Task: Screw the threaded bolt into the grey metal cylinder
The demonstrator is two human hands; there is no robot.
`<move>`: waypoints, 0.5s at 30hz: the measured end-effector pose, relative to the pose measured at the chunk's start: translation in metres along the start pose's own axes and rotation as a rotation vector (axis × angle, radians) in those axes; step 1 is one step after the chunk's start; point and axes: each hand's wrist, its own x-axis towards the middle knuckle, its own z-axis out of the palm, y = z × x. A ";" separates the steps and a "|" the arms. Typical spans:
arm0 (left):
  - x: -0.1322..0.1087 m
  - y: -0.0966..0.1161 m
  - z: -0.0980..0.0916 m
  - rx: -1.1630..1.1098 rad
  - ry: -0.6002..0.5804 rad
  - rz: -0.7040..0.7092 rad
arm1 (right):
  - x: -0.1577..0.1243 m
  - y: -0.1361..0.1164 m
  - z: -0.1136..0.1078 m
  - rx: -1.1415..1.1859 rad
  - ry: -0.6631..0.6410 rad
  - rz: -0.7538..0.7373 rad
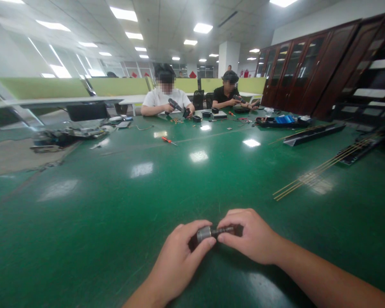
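Near the front of the green table (167, 184), both hands hold one small part, a grey metal cylinder (204, 233) with a dark ridged shaft (223, 231) on its right side. My left hand (182, 254) grips the cylinder between thumb and fingers. The thumb and fingers of my right hand (252, 235) are closed round the shaft, whose far end is partly hidden by them. The part lies roughly level, just above the table top.
Thin brass-coloured rods (314, 175) lie at the right, beside a dark metal channel (308, 135). A red screwdriver (167, 140) rests farther back. Two people (167, 98) sit across the table with power drills. Stacked parts (67, 136) are at the left.
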 end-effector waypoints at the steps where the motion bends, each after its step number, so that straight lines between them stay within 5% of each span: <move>1: 0.000 0.000 0.000 -0.003 0.000 0.000 | 0.000 0.000 0.000 -0.001 0.003 -0.001; 15: 0.003 0.001 0.000 -0.033 0.013 -0.010 | -0.001 -0.001 -0.002 0.006 0.031 0.002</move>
